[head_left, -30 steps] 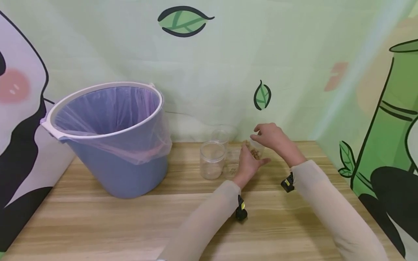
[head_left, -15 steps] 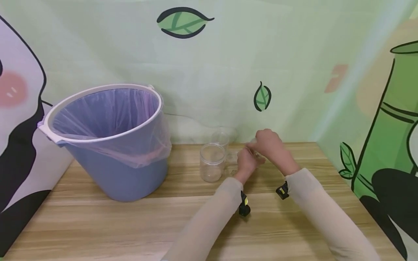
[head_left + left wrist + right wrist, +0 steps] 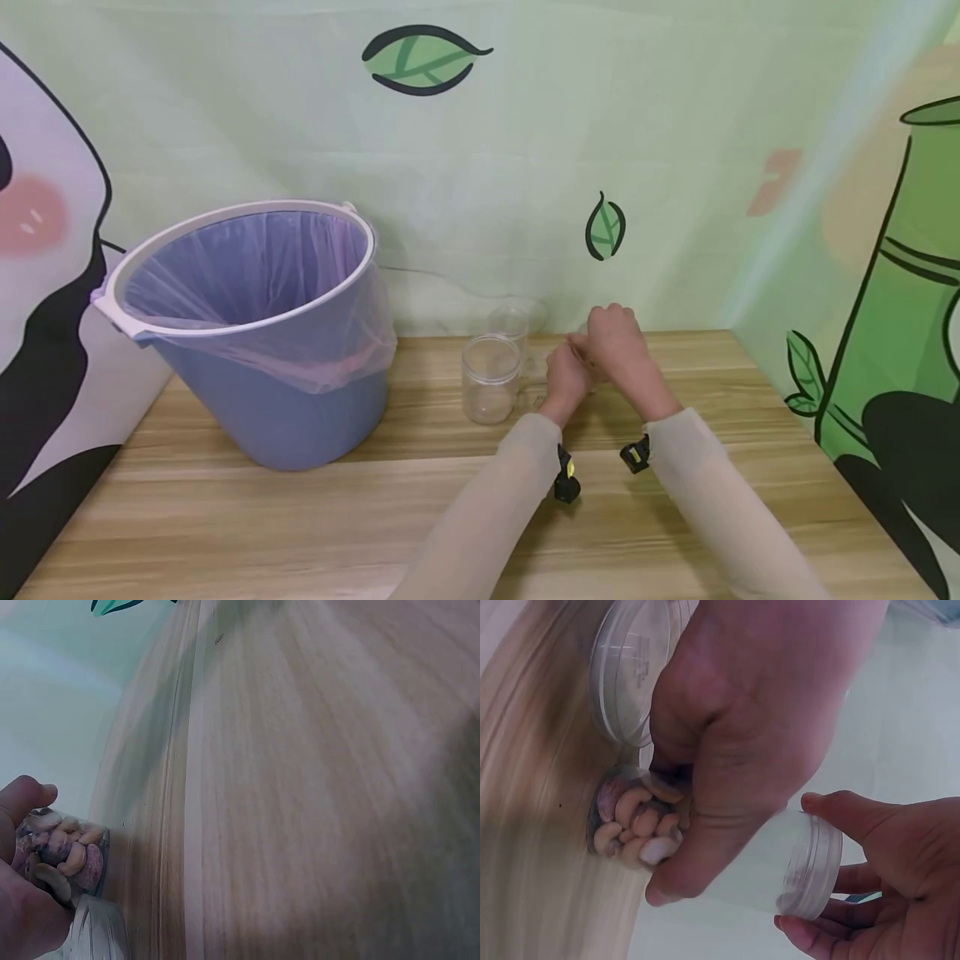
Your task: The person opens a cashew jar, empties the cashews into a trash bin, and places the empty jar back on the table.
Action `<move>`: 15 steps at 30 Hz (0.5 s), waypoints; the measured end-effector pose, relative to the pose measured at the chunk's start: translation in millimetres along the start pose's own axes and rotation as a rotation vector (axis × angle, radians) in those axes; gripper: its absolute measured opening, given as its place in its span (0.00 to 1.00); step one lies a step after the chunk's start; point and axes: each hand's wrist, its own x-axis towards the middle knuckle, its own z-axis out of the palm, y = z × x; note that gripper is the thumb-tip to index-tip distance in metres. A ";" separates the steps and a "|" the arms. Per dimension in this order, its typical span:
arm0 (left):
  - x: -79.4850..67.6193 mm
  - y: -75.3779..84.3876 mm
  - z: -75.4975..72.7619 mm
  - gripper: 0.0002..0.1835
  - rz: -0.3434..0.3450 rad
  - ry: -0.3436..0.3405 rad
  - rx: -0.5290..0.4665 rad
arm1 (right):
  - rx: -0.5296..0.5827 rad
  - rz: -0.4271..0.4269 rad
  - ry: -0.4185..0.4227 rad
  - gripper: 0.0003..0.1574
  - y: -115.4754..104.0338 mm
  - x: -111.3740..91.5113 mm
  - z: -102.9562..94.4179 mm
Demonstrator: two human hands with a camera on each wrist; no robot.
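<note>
My left hand [image 3: 567, 379] grips the body of a clear jar [image 3: 746, 862] with cashews and reddish nuts in its lower part. In the left wrist view the nuts [image 3: 73, 859] show beside the thumb. At the jar's top, my right hand [image 3: 911, 870] curls its fingers and thumb round the pale, translucent lid [image 3: 815, 870]. The jar stands upright near the back wall. From the head view, my right hand [image 3: 618, 346] covers most of it. I cannot tell whether the lid is fully seated.
Left of my hands stands a clear jar [image 3: 491, 379], with another clear jar [image 3: 511, 321] behind it. A blue bin [image 3: 300, 417] with a pink liner stands further left. The wooden table [image 3: 262, 525] ends at a printed cloth wall [image 3: 480, 183].
My right hand has come down and left onto the jar's top, closing its fingers. My left hand's spread thumb has drawn in round the jar. The jar's nuts are now hidden in the head view.
</note>
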 end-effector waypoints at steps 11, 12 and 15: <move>-0.4 -0.8 -0.8 0.18 0.002 0.019 0.069 | 0.006 -0.046 0.111 0.34 2.0 -5.5 9.4; -0.8 -0.4 -1.2 0.18 0.002 0.021 0.061 | 0.013 -0.055 0.122 0.33 2.8 -5.5 9.6; -2.3 1.5 -2.6 0.17 0.016 0.011 0.031 | 0.062 -0.068 0.136 0.28 6.3 -5.7 9.0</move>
